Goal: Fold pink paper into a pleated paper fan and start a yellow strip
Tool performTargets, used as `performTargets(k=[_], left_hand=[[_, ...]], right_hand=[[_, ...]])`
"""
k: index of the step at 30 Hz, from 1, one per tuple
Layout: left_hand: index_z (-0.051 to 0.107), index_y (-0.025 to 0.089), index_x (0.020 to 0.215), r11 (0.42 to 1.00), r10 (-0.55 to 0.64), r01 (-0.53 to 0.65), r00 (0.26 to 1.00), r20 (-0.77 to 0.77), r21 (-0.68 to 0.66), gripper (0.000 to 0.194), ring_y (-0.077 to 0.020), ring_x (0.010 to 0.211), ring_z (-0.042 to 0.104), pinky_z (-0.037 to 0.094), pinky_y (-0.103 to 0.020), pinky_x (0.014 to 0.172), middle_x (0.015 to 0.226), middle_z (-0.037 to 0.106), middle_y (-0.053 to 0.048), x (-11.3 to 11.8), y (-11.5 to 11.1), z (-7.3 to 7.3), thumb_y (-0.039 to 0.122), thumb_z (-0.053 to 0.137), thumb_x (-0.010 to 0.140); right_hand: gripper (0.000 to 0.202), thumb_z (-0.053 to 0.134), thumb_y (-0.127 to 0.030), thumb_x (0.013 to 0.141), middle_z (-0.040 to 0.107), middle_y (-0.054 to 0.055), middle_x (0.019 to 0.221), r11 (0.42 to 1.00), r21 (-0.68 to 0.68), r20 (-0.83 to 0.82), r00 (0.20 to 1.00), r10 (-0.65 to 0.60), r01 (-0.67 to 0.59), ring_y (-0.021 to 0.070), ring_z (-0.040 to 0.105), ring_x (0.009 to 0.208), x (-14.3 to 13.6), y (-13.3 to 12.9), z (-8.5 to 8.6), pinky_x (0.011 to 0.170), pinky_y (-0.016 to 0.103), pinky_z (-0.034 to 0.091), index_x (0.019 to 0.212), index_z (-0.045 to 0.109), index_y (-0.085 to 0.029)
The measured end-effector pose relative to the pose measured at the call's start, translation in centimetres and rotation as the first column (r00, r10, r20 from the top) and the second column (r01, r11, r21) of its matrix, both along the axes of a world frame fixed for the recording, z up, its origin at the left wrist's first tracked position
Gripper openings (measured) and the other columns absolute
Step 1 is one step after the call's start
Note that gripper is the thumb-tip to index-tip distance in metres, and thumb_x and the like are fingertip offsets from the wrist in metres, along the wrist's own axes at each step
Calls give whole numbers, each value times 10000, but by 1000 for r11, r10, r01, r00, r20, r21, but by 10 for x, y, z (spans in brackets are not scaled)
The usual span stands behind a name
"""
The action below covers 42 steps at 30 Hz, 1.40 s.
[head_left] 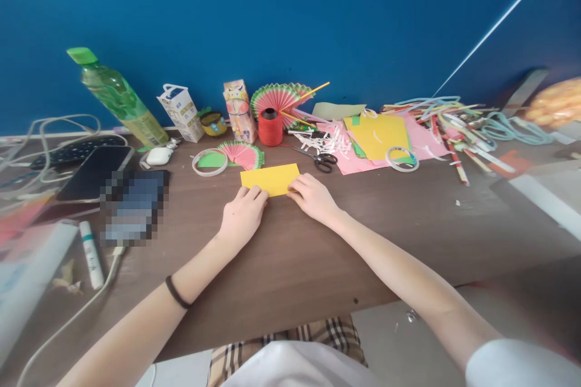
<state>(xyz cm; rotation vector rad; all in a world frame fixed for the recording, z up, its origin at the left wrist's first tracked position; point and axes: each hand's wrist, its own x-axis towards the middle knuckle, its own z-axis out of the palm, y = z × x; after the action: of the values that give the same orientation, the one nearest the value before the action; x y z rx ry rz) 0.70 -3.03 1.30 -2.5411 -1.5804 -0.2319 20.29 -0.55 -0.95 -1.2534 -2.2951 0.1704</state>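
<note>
A yellow sheet of paper (271, 178), a narrow rectangle, lies on the brown table in front of me. My left hand (244, 213) is on its lower left edge, with the fingers curled down onto the paper. At the right end, my right hand (313, 196) pinches the edge between thumb and fingers. Just beyond the paper lie a pink and green folded paper fan (242, 155), a roll of tape (209, 173) and black-handled scissors (325, 161).
Along the blue wall stand a green bottle (120, 97), a white carton (182, 113), a pink box (239, 110) and a red thread spool (270, 128). Pink paper (426, 133) and a heap of strips (467, 133) lie right. A phone (97, 172) and a marker (91, 257) lie left.
</note>
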Motion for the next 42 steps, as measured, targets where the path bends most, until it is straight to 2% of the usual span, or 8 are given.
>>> performTargets(k=[6, 12, 16, 21, 26, 30, 36, 42], left_hand=[[589, 189, 830, 998, 32, -29, 998, -49, 60, 207, -211, 809, 521, 261, -291, 457, 808, 607, -62, 7, 6, -2, 178, 390, 887], [597, 173, 799, 982, 44, -42, 999, -8, 182, 224, -197, 753, 523, 361, -301, 571, 778, 605, -66, 7, 10, -16, 154, 389, 878], [602, 170, 823, 980, 46, -52, 998, 34, 191, 210, -199, 724, 526, 370, -315, 610, 756, 607, -68, 7, 12, -15, 142, 398, 866], [607, 191, 789, 977, -30, 32, 999, -12, 210, 207, -206, 731, 520, 346, -324, 598, 784, 605, -71, 8, 9, -11, 95, 427, 825], [604, 184, 739, 971, -34, 30, 999, 16, 236, 220, -208, 736, 510, 345, -325, 605, 784, 593, -84, 7, 10, -13, 107, 421, 834], [602, 181, 738, 971, -29, 29, 1000, -6, 238, 223, -206, 702, 507, 333, -326, 586, 739, 582, -75, 7, 12, -15, 122, 417, 847], [593, 172, 754, 967, -28, 35, 999, -32, 252, 209, -209, 707, 522, 338, -330, 597, 744, 597, -71, 7, 13, -14, 135, 414, 856], [593, 173, 787, 966, -23, 30, 999, -29, 258, 192, -209, 701, 528, 344, -330, 605, 731, 602, -63, 8, 12, -15, 139, 417, 854]], right_hand=[[92, 523, -213, 866, 629, 62, 853, 999, -12, -49, 998, 31, -32, 199, 471, 809, 0, 6, -4, 762, 310, 404, 823, 593, -173], [165, 467, -220, 894, 618, 73, 846, 999, 9, -14, 999, 36, -36, 201, 468, 799, -1, 7, -3, 759, 319, 403, 817, 604, -168], [188, 436, -207, 904, 606, 83, 841, 999, 8, 7, 999, 33, -33, 205, 470, 802, -2, 6, -3, 754, 319, 404, 812, 593, -159], [149, 453, -171, 887, 590, 79, 823, 999, -32, -15, 999, 37, -37, 202, 481, 813, -2, 6, -3, 755, 306, 402, 779, 555, -160], [113, 470, -152, 872, 585, 68, 836, 997, -75, -62, 998, 16, -20, 192, 488, 819, -2, 7, -3, 733, 299, 388, 783, 537, -168], [98, 493, -176, 867, 590, 67, 869, 999, -34, -28, 1000, -5, 4, 206, 490, 852, -1, 7, -4, 744, 321, 365, 793, 556, -172], [85, 554, -216, 843, 603, 66, 831, 999, -12, -59, 997, 45, -46, 201, 499, 834, 1, 7, -6, 754, 312, 386, 776, 563, -166], [114, 507, -193, 867, 611, 62, 814, 999, -8, -42, 999, 33, -33, 198, 499, 813, 0, 7, -3, 737, 308, 372, 771, 565, -174]])
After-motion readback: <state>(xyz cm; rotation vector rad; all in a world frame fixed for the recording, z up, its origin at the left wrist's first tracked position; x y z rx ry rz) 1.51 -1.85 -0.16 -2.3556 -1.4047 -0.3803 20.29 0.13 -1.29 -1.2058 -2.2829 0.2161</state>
